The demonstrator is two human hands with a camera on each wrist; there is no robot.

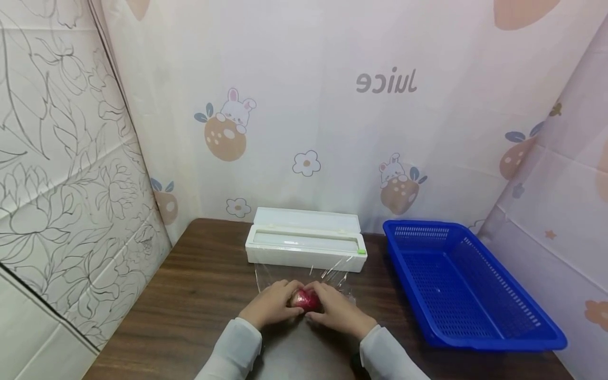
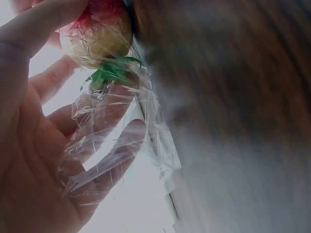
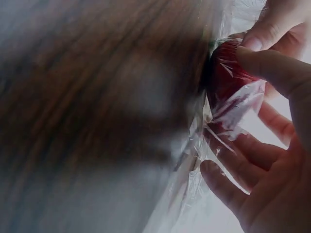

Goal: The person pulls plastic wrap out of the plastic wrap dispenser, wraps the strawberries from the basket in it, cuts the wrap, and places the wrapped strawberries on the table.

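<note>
Wrapped in clear plastic film, a round red fruit (image 1: 306, 300) sits low over the table between the two hands. The left wrist view shows its yellowish part and green leaves (image 2: 109, 73) under the crinkled film (image 2: 104, 141). My left hand (image 1: 273, 305) grips the fruit from the left, thumb and fingers curved about it. From the right, my right hand (image 1: 338, 311) holds it too, its thumb pressed on the red skin close to the left thumb in the right wrist view. A sheet of film (image 1: 304, 272) stretches from the fruit back to the white wrap dispenser (image 1: 306, 257).
The dispenser's lid (image 1: 306, 219) stands open against the patterned curtain (image 1: 304, 116) at the back. To the right is a blue plastic basket (image 1: 418, 295) with perforated sides. Brown wood table (image 1: 190, 285) surface extends to the left of the hands.
</note>
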